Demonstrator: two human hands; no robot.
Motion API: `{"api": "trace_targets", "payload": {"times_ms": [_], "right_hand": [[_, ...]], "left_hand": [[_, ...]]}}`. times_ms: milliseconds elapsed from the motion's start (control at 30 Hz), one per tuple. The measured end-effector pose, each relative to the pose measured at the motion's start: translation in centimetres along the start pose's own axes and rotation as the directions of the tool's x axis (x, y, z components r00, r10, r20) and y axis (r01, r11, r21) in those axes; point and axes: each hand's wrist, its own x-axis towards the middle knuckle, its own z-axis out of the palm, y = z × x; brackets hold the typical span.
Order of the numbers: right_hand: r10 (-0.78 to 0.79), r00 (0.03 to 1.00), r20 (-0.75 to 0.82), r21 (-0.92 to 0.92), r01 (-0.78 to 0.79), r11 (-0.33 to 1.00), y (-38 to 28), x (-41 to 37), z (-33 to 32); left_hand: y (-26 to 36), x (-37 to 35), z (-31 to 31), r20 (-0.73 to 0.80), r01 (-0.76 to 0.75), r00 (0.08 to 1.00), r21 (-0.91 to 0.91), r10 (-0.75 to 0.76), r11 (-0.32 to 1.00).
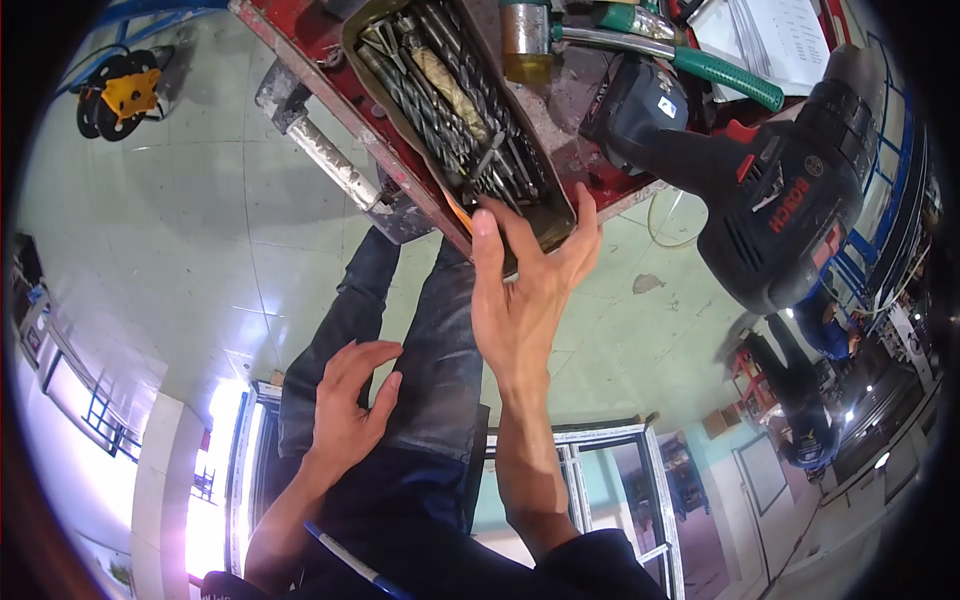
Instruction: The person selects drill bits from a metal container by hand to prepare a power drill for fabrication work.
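Note:
A long, olive-brown metal box full of twist drill bits sits on the red tool cart. My right hand is over its near end with the fingers spread. One fingertip reaches in among the bits, close to a small grey metal piece; the thumb is by the left wall and the outer fingers are at the right rim. I see nothing gripped in this hand. My left hand hangs in the air above my legs, fingers loosely bent and apart, holding nothing.
Right of the box, a Bosch cordless drill overhangs the red cart. A green-handled hammer and papers lie behind it. A yellow cable reel stands on the floor at left. Another person is at far right.

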Motion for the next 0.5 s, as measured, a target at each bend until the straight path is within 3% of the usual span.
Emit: {"api": "trace_targets", "payload": {"times_ms": [133, 233, 300, 400, 500], "right_hand": [[0.018, 0.997, -0.078, -0.015, -0.019, 1.0, -0.7, -1.3, -0.8], [0.01, 0.988, -0.157, -0.11, -0.027, 0.994, -0.6, -1.1, -0.7], [-0.02, 0.99, -0.139, -0.226, -0.012, 0.974, -0.6, -0.6, -0.7], [-0.024, 0.99, -0.141, -0.222, -0.007, 0.975, -0.5, -0.8, -0.6], [-0.034, 0.968, -0.248, -0.203, -0.018, 0.979, -1.0, -1.2, -0.8]], "left_hand": [[3.8, 3.5, -2.4, -0.127, -0.209, 0.97, 0.002, 0.207, 0.978], [5.4, 5.3, -3.6, -0.149, -0.263, 0.951, 0.06, 0.269, 0.963], [5.6, 5.5, -3.7, -0.093, -0.21, 0.971, 0.092, 0.219, 0.973], [4.8, 4.5, -3.2, 0.001, -0.1, 0.995, 0.18, 0.101, 0.979], [2.0, 2.6, -1.7, 0.143, -0.115, 0.986, 0.234, 0.083, 0.965]]}}
